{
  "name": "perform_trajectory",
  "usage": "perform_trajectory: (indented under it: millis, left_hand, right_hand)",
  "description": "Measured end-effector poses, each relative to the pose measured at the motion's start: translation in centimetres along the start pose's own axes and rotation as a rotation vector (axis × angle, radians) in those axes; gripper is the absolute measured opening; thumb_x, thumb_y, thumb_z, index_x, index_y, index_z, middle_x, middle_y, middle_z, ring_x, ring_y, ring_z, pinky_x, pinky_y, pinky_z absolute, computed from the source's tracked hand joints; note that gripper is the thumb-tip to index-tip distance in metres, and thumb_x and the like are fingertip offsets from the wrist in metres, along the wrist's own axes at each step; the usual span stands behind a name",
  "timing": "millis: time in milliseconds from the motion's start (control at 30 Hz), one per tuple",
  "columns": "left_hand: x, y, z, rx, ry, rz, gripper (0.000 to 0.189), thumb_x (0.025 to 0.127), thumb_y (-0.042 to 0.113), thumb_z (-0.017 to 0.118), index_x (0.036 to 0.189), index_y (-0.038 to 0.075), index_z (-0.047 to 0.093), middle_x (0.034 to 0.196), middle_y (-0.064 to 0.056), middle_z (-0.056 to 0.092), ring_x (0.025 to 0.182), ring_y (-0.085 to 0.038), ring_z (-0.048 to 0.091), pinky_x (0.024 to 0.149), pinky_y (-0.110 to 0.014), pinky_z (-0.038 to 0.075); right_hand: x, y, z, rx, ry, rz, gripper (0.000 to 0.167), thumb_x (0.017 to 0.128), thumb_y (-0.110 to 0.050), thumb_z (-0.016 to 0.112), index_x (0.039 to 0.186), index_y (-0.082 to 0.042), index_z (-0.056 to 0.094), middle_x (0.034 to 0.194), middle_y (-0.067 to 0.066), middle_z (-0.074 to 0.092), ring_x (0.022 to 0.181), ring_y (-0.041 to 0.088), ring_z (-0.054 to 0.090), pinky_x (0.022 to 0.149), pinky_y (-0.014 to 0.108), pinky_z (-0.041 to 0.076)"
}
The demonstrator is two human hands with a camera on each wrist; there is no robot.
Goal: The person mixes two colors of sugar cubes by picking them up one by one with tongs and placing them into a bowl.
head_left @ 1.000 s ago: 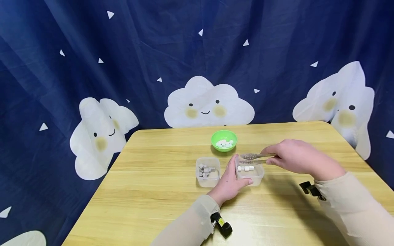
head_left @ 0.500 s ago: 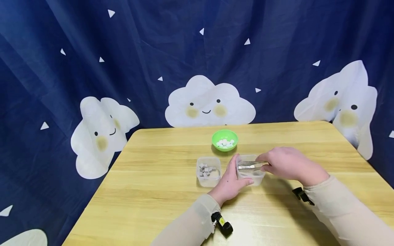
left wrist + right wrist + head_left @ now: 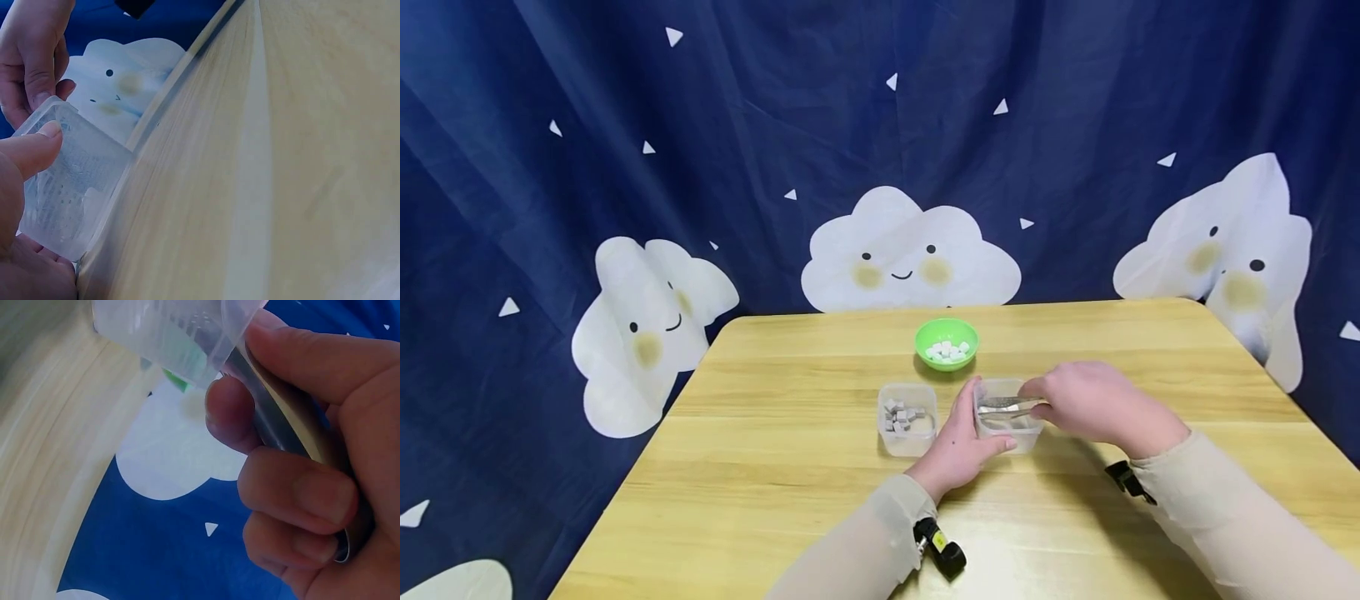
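My left hand (image 3: 958, 446) grips a clear plastic container (image 3: 1026, 437) by its left and near sides, the thumb lying on the front wall. In the left wrist view the container (image 3: 94, 159) shows between that thumb and the fingers. My right hand (image 3: 1090, 404) holds metal tongs (image 3: 992, 402), whose perforated tips reach down inside the container among white cubes (image 3: 1013, 409). The tongs partly cover these cubes, and I cannot tell whether one is pinched. In the right wrist view the fingers wrap round the tongs' handle (image 3: 281, 419).
Left of the gripped container stands a second clear container (image 3: 891, 442) with several grey cubes (image 3: 901, 417). Behind both sits a green bowl (image 3: 928, 332) holding several white cubes (image 3: 946, 350). All rest on a wooden table (image 3: 760, 450), with a blue curtain (image 3: 760, 100) behind.
My right hand has moved left and slightly down, lowering the tongs from above the container into it, over the white cubes. The tong tips stand closer together. My left hand has stayed put.
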State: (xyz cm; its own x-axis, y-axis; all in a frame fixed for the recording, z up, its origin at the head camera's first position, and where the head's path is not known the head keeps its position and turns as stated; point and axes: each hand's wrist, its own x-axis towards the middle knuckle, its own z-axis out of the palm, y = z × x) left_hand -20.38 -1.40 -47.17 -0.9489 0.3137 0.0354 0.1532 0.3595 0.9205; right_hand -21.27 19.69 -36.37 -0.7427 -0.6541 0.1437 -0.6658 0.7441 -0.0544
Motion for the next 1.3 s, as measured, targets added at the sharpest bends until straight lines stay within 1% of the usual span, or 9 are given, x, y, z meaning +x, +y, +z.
perform_trajectory:
  millis: [233,333,533,733,833,900,1067,1167,1300]
  left_hand:
    - [-0.1,0.0,-0.1,0.010,-0.006,0.008,0.104,0.085,0.036,0.082,0.162,0.033,0.011,0.164,0.003,0.026,0.145,-0.015,0.032,0.120,-0.042,0.024]
    - [-0.1,0.0,0.0,0.005,-0.011,0.009,0.105,0.085,0.034,0.082,0.163,0.032,0.011,0.163,0.003,0.027,0.144,-0.015,0.033,0.120,-0.042,0.024]
    - [0.0,0.1,0.1,-0.002,-0.006,0.001,0.107,0.084,0.033,0.083,0.163,0.031,0.011,0.161,0.002,0.031,0.140,-0.016,0.040,0.119,-0.042,0.026]
    - [0.0,0.0,0.2,0.022,0.005,-0.021,0.110,0.083,0.035,0.084,0.164,0.026,0.010,0.163,0.002,0.028,0.144,-0.017,0.034,0.120,-0.043,0.024]
    - [0.0,0.0,0.1,0.023,0.013,-0.025,0.109,0.083,0.034,0.084,0.163,0.028,0.011,0.162,0.003,0.029,0.144,-0.017,0.034,0.120,-0.042,0.024]
    - [0.0,-0.1,0.1,0.021,0.018,-0.025,0.107,0.082,0.034,0.085,0.163,0.030,0.014,0.161,0.003,0.032,0.142,-0.017,0.037,0.119,-0.043,0.026]
    - [0.0,-0.2,0.0,0.032,0.021,-0.023,0.106,0.083,0.036,0.084,0.162,0.036,0.012,0.161,0.003,0.031,0.142,-0.018,0.037,0.119,-0.045,0.026]
    - [0.0,-0.2,0.0,0.032,0.015,-0.011,0.106,0.084,0.035,0.083,0.162,0.035,0.012,0.162,0.002,0.030,0.142,-0.018,0.037,0.119,-0.045,0.026]
    - [0.0,-0.2,0.0,0.026,0.006,-0.006,0.105,0.084,0.035,0.083,0.163,0.029,0.013,0.160,0.001,0.033,0.138,-0.016,0.040,0.118,-0.043,0.028]
  right_hand:
    - [-0.2,-0.1,0.0,-0.009,0.035,-0.009,0.015,0.083,-0.015,0.081,0.090,-0.027,0.074,0.074,-0.016,0.064,0.059,0.006,0.055,0.049,0.038,0.047]
    - [-0.6,0.0,-0.2,0.025,0.045,-0.009,0.017,0.084,-0.016,0.082,0.096,-0.025,0.076,0.080,-0.014,0.068,0.063,0.007,0.059,0.052,0.038,0.049]
    - [-1.4,1.1,-0.9,0.077,0.100,-0.029,0.024,0.087,-0.018,0.080,0.110,-0.019,0.077,0.095,-0.004,0.075,0.076,0.017,0.070,0.061,0.044,0.055]
    - [-1.7,1.8,-1.9,0.101,0.166,0.022,0.026,0.092,-0.021,0.075,0.117,-0.020,0.075,0.101,-0.005,0.075,0.082,0.018,0.071,0.069,0.047,0.057]
    - [-1.2,1.9,-1.9,0.085,0.211,0.050,0.028,0.092,-0.022,0.075,0.120,-0.018,0.075,0.094,-0.007,0.074,0.078,0.016,0.068,0.067,0.047,0.056]
    - [-0.8,2.0,-1.6,0.077,0.243,0.073,0.029,0.093,-0.023,0.074,0.121,-0.017,0.074,0.093,-0.005,0.074,0.075,0.016,0.067,0.065,0.047,0.055]
    - [0.9,2.5,-0.4,0.067,0.312,0.152,0.031,0.095,-0.025,0.071,0.124,-0.015,0.072,0.103,0.007,0.075,0.071,0.024,0.066,0.060,0.052,0.053]
    - [1.8,2.9,0.7,0.064,0.338,0.192,0.032,0.096,-0.025,0.070,0.126,-0.015,0.071,0.104,0.010,0.075,0.072,0.030,0.067,0.061,0.055,0.052]
    - [2.8,3.5,2.3,0.074,0.343,0.232,0.033,0.096,-0.026,0.070,0.127,-0.015,0.071,0.098,0.011,0.075,0.069,0.030,0.065,0.059,0.055,0.051]
